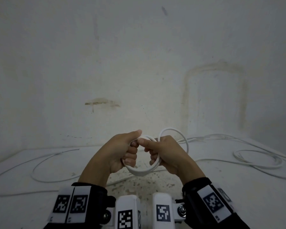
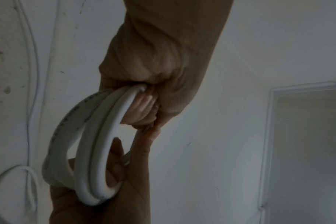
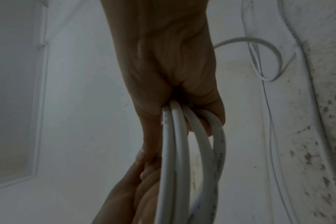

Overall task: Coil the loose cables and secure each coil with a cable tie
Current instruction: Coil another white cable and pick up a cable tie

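Observation:
A small coil of white cable (image 1: 141, 171) hangs between both hands above the table. My left hand (image 1: 122, 152) grips its left side, fingers curled through the ring. On the right side my right hand (image 1: 162, 154) holds the turns, thumb pressed on top. A free loop of the same cable (image 1: 175, 130) rises behind the right hand and trails off to the right. The left wrist view shows the bundled turns (image 2: 98, 151) held by the left hand (image 2: 155, 94). Several strands (image 3: 182, 151) leave the right hand's (image 3: 175, 84) fist in the right wrist view. No cable tie shows.
Loose white cable (image 1: 45, 164) lies in a wide loop on the speckled white table (image 1: 139, 187) at the left. More loose cable (image 1: 257, 161) lies in loops at the right. A stained white wall (image 1: 139, 63) stands right behind the table.

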The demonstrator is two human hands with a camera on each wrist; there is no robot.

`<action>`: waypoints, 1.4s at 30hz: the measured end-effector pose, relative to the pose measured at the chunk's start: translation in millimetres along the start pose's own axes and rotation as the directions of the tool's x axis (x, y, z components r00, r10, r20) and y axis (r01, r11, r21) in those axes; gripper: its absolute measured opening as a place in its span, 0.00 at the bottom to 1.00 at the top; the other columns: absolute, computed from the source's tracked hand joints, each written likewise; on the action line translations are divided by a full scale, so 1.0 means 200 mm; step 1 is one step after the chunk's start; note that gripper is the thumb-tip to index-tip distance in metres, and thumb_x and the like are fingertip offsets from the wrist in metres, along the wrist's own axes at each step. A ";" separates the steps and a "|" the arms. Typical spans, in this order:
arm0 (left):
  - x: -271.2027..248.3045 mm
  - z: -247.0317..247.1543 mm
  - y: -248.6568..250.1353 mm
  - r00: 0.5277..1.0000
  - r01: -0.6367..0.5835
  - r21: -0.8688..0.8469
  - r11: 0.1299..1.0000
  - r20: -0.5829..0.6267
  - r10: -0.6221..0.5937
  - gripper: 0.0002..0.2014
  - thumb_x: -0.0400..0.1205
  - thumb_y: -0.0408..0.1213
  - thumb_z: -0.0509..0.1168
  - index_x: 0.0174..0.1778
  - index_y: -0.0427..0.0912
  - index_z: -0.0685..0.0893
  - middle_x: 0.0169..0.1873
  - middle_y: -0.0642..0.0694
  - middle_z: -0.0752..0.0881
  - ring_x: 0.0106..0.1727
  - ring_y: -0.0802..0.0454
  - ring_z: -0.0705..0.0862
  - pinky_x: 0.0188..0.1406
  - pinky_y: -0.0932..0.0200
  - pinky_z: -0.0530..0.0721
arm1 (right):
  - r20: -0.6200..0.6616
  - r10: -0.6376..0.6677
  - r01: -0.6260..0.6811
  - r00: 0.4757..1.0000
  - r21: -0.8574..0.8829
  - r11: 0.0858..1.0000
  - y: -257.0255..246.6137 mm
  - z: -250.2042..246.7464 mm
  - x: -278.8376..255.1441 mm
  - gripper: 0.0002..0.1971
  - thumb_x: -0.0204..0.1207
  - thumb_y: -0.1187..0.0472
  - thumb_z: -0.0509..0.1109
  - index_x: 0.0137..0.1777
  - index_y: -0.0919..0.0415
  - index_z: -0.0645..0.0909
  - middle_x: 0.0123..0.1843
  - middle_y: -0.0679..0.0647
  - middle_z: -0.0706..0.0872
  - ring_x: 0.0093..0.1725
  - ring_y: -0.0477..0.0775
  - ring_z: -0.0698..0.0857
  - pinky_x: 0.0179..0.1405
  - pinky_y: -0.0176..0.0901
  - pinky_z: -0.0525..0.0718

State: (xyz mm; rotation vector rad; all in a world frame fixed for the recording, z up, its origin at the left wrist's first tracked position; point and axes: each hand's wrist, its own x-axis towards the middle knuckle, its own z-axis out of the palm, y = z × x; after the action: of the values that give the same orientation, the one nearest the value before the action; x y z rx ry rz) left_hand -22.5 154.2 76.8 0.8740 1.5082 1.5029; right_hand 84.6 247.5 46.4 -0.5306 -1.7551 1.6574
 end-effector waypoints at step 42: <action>0.01 -0.02 -0.04 0.830 -0.529 0.390 0.754 0.053 0.555 0.15 0.83 0.25 0.56 0.44 0.38 0.89 0.19 0.42 0.81 0.14 0.54 0.69 0.14 0.68 0.66 | -0.243 -0.409 0.292 0.879 -0.403 0.867 -0.14 -0.17 -0.03 0.09 0.72 0.71 0.69 0.32 0.74 0.75 0.23 0.53 0.69 0.26 0.54 0.68 0.28 0.47 0.71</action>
State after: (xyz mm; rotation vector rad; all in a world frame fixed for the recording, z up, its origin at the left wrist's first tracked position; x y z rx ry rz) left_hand -26.3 154.5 69.4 1.6324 1.7265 1.6622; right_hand 115.2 264.7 71.5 -0.5599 -1.7802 0.9394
